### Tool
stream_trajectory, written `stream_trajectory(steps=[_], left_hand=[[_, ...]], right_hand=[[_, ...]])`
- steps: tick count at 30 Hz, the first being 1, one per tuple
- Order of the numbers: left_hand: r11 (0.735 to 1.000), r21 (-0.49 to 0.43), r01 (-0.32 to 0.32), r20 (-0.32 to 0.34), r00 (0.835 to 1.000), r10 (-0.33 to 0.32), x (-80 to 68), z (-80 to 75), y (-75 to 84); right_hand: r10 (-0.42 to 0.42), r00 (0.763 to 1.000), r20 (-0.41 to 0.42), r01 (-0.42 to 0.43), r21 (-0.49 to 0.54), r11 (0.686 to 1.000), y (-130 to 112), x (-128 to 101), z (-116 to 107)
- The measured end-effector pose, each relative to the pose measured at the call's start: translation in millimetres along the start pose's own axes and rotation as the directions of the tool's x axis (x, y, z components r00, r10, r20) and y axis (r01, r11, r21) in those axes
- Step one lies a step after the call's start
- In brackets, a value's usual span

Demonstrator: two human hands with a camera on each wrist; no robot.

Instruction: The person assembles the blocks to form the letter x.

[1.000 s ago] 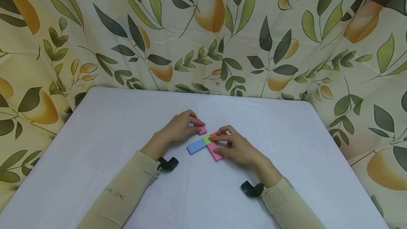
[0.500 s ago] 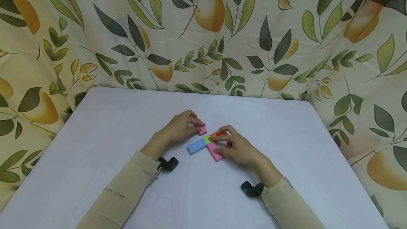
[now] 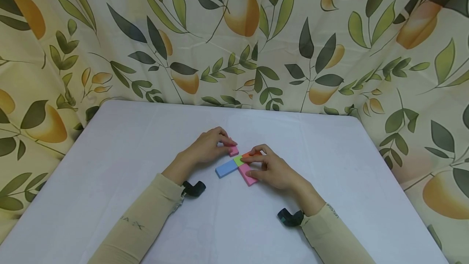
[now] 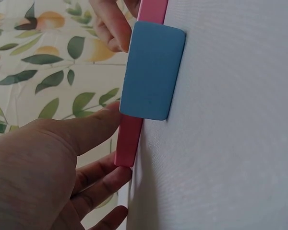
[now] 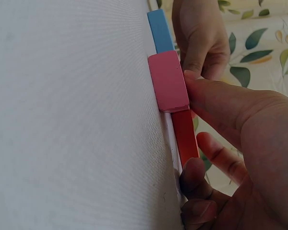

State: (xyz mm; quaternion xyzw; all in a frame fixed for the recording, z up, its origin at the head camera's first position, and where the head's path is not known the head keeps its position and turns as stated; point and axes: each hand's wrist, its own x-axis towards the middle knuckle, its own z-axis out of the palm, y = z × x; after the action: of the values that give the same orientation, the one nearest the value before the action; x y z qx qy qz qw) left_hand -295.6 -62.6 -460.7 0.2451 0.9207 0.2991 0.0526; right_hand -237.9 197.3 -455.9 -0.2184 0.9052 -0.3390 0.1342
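My left hand (image 3: 207, 146) pinches a small pink block (image 3: 233, 151) between thumb and fingers, at the far side of a group of flat blocks. In that group a blue block (image 3: 226, 168), a small green block (image 3: 237, 161) and an orange block (image 3: 246, 156) lie in a line. A second pink block (image 3: 248, 177) points from the green one towards me. My right hand (image 3: 277, 168) is curled over the orange block and this pink one, its thumb (image 5: 216, 98) touching the pink block and its fingertips at the orange one. Its fingers partly hide the orange block.
The blocks lie on a table with a white cloth (image 3: 234, 223). A curtain with a leaf and fruit print (image 3: 234, 52) hangs behind the far table edge. Black wrist cameras (image 3: 194, 189) sit at both sleeve cuffs.
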Motion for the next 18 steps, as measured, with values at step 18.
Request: stream_trajectory(steps=[18], left_hand=[[1.000,0.012,-0.008,0.009,1.000,0.008,0.4,1.3,0.8]], right_hand=[[0.014,1.000,0.004,-0.014,0.012,1.000,0.5,0.3,0.4]])
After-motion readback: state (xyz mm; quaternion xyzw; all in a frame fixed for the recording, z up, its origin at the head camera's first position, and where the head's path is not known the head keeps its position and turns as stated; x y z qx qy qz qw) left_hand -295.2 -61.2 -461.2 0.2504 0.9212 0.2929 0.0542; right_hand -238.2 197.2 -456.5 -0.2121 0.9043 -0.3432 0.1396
